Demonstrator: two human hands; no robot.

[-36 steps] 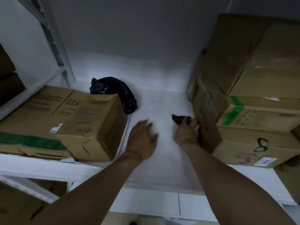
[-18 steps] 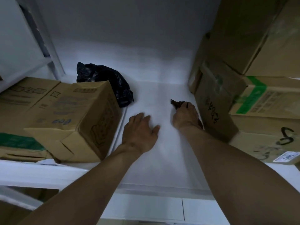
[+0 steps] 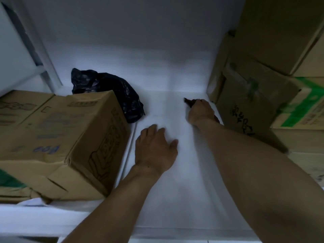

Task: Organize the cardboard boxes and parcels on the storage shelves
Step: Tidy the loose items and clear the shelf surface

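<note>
Head view, at shelf level: the left hand lies palm down on the white shelf, fingers straight, holding nothing. The right hand reaches further back, fingers curled round a small dark scrap whose nature cannot be determined. Judgement: the bare gap is being cleared of debris before boxes are set into it. To do this well, the scrap should be lifted out cleanly, with the forearm kept off the stacked cardboard boxes at the right, which sit unevenly and could shift. That stack stands just beside the right hand; contact cannot be confirmed. The printed cardboard box lies left of the left hand, near but apart, with a black plastic bag behind it.
</note>
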